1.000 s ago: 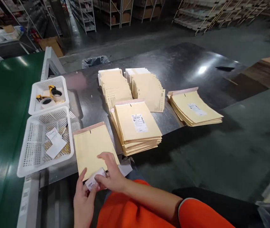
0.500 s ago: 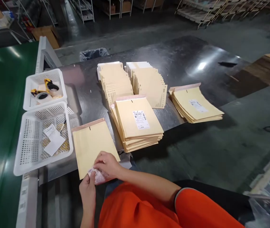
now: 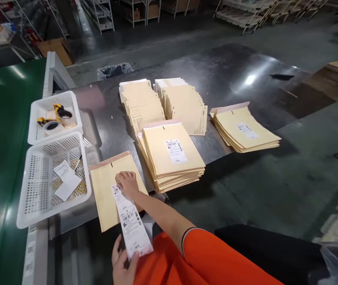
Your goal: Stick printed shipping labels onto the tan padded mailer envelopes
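A strip of printed shipping labels (image 3: 131, 221) stretches between my two hands, slanting down toward my body. My right hand (image 3: 127, 185) is closed on its upper end, over a padded mailer envelope (image 3: 105, 186) that lies flat at the table's near edge. Low in the view, my left hand (image 3: 123, 263) grips the lower end with the thumb on the printed face; its fingertips are partly hidden behind the strip. To the right of this mailer sits a stack of mailers (image 3: 157, 152), the top one bearing a white label (image 3: 176, 151).
Two rows of upright mailers (image 3: 183, 113) stand behind the stack, with another labelled stack (image 3: 246, 124) farther right. White baskets (image 3: 23, 198) at left hold paper slips and tape dispensers (image 3: 57, 118). A green conveyor (image 3: 2, 158) runs along the left.
The label strip, bunched between my hands before, is now drawn out long. My right hand has moved up over the mailer; my left hand has moved down toward my body.
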